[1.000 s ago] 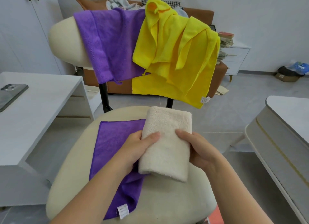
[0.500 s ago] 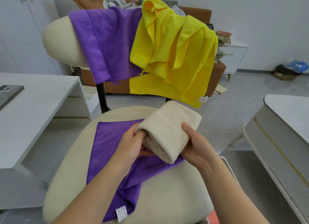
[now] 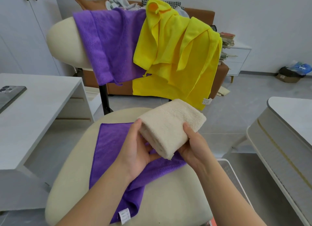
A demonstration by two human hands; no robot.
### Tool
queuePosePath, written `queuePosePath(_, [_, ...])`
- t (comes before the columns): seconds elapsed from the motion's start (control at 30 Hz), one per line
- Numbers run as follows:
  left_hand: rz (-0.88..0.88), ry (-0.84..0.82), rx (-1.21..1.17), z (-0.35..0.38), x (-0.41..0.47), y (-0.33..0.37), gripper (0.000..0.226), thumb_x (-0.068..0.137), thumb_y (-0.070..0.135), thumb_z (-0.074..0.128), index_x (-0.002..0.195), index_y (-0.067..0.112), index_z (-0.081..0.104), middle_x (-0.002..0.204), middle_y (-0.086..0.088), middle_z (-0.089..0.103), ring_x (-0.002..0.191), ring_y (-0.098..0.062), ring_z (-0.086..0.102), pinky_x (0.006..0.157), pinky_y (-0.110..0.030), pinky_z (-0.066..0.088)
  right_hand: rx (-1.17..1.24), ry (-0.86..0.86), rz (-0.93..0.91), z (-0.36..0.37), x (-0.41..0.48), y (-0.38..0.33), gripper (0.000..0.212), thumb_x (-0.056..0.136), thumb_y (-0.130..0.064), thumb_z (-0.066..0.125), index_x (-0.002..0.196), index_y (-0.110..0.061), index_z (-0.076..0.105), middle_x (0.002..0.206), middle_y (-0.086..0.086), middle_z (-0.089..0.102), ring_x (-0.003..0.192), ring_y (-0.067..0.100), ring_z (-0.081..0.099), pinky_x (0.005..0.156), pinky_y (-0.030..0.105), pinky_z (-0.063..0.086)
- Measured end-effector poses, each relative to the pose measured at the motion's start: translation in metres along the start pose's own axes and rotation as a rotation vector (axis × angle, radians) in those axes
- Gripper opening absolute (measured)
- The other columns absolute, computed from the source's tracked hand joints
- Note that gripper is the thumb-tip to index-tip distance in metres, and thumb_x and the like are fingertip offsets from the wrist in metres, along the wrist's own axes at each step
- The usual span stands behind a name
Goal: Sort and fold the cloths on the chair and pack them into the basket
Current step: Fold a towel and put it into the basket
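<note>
The towel (image 3: 170, 126), beige and folded into a thick oblong, is held in both hands over the front of the chair (image 3: 168, 195) seat. It lies slantwise, its far end up and to the right, its near corner down over the purple cloth (image 3: 109, 151).

The left hand (image 3: 138, 151) grips the towel's left end. The thumb (image 3: 138, 123) lies on the upper edge, and the fingers (image 3: 152, 155) curl in below, between the towel and the purple cloth. The layered fold edges face that palm.

The right hand (image 3: 194, 144) grips the towel's right side. Its thumb (image 3: 187, 127) presses on top, and its fingers go underneath, out of sight. The towel thus sits between thumb and fingers of each hand. Whether its near corner touches the purple cloth cannot be told.

The purple cloth is spread flat on the seat's left half, and a white label shows at its near edge. Over the chair back hang a second purple cloth (image 3: 109, 45) on the left and yellow cloths (image 3: 177, 60) on the right, overlapping where they meet.

The basket (image 3: 234, 173), white and perforated, shows just beside the seat's right edge under the right forearm, mostly hidden.

A white desk (image 3: 38, 114) stands to the left with a phone (image 3: 10, 95) lying on it. A pale table (image 3: 287, 141) stands to the right, and a brown sofa (image 3: 199, 14) is behind the chair.
</note>
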State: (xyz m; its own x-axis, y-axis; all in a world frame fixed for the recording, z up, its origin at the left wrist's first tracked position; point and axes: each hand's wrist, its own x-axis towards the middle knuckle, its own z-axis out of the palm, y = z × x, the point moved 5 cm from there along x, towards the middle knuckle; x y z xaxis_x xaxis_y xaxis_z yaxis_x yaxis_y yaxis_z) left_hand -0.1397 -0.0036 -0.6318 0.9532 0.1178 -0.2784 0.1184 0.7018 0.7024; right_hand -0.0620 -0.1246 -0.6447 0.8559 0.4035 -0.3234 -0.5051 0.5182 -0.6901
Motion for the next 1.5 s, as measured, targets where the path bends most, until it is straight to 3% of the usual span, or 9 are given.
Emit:
queuePosePath(0.1, [0.009,-0.015,0.107,0.003,0.001,-0.009,0.054,0.084,0.045,0.062,0.132,0.025,0.046,0.122,-0.004,0.064,0.112,-0.023,0.061,0.086,-0.054,0.052,-0.082,-0.036,-0.053,0.001,0.000,0.000,0.026,0.096,-0.017,0.049,0.122,-0.016,0.055,0.114,0.005,0.070,0.106,0.021,0.066,0.089,0.042,0.051])
queuePosePath(0.2, [0.071,0.090,0.279,-0.005,0.002,-0.005,0.044,0.089,0.007,0.059,0.128,0.022,0.043,0.117,-0.003,0.064,0.104,-0.020,0.065,0.072,-0.039,0.058,-0.057,-0.036,-0.013,-0.002,-0.002,-0.007,0.029,0.090,-0.012,0.055,0.120,-0.011,0.056,0.115,0.010,0.068,0.106,0.026,0.065,0.092,0.046,0.050])
queuePosePath(0.33, [0.078,0.034,0.472,-0.019,0.001,0.018,0.049,0.089,-0.001,0.057,0.128,0.024,0.042,0.119,0.000,0.062,0.109,-0.016,0.061,0.087,-0.034,0.052,-0.123,-0.011,0.037,-0.015,-0.005,-0.028,0.021,0.085,-0.013,0.060,0.105,-0.007,0.060,0.093,0.008,0.073,0.086,0.021,0.069,0.075,0.035,0.058])
queuePosePath(0.5, [0.028,0.018,0.651,-0.037,-0.002,0.028,0.051,0.088,0.004,0.060,0.130,0.026,0.040,0.122,0.002,0.059,0.111,-0.014,0.058,0.089,-0.030,0.049,-0.612,-0.082,0.129,-0.022,-0.011,-0.029,0.021,0.084,-0.019,0.066,0.104,-0.012,0.065,0.101,0.005,0.072,0.087,0.016,0.068,0.074,0.029,0.055])
queuePosePath(0.63, [0.036,0.228,0.581,-0.037,0.008,0.009,0.036,0.094,0.036,0.052,0.127,0.022,0.046,0.117,0.002,0.062,0.107,-0.017,0.059,0.093,-0.037,0.047,-0.842,0.148,-0.007,-0.020,-0.008,-0.022,0.021,0.094,-0.044,0.049,0.100,-0.027,0.058,0.097,-0.009,0.064,0.089,0.007,0.059,0.075,0.027,0.045])
queuePosePath(0.8, [0.308,0.549,0.950,-0.035,0.006,0.015,0.034,0.093,0.048,0.046,0.108,0.018,0.052,0.092,0.008,0.058,0.090,-0.015,0.055,0.068,-0.028,0.039,-1.120,0.216,-0.365,-0.013,-0.003,-0.023,0.029,0.097,-0.040,0.042,0.099,-0.017,0.058,0.091,-0.006,0.061,0.086,0.012,0.056,0.067,0.023,0.041])
queuePosePath(1.1, [0.952,0.298,1.270,-0.016,-0.009,0.028,0.032,0.083,0.058,0.052,0.094,0.030,0.041,0.068,0.018,0.051,0.060,-0.009,0.054,0.048,-0.017,0.038,-0.917,0.228,-0.163,-0.021,0.006,-0.018,0.023,0.100,-0.039,0.040,0.095,-0.024,0.057,0.096,-0.003,0.063,0.092,0.016,0.059,0.080,0.033,0.045])
queuePosePath(1.3, [0.432,0.458,0.790,-0.034,0.007,0.024,0.017,0.093,0.038,0.053,0.095,0.021,0.056,0.090,0.005,0.064,0.084,-0.011,0.061,0.069,-0.026,0.049,-1.148,0.241,-0.641,-0.001,-0.012,-0.032,0.027,0.099,-0.038,0.041,0.091,-0.014,0.050,0.076,-0.008,0.053,0.073,0.008,0.050,0.061,0.027,0.038])
queuePosePath(1.5, [-0.149,0.399,0.368,-0.052,0.014,0.003,0.043,0.094,0.039,0.053,0.100,-0.002,0.064,0.076,-0.012,0.067,0.064,-0.023,0.065,0.053,-0.026,0.050,-1.304,0.015,-1.140,0.016,-0.035,-0.020,0.021,0.092,-0.051,0.041,0.094,-0.031,0.046,0.073,-0.015,0.054,0.067,0.010,0.049,0.053,0.017,0.034])
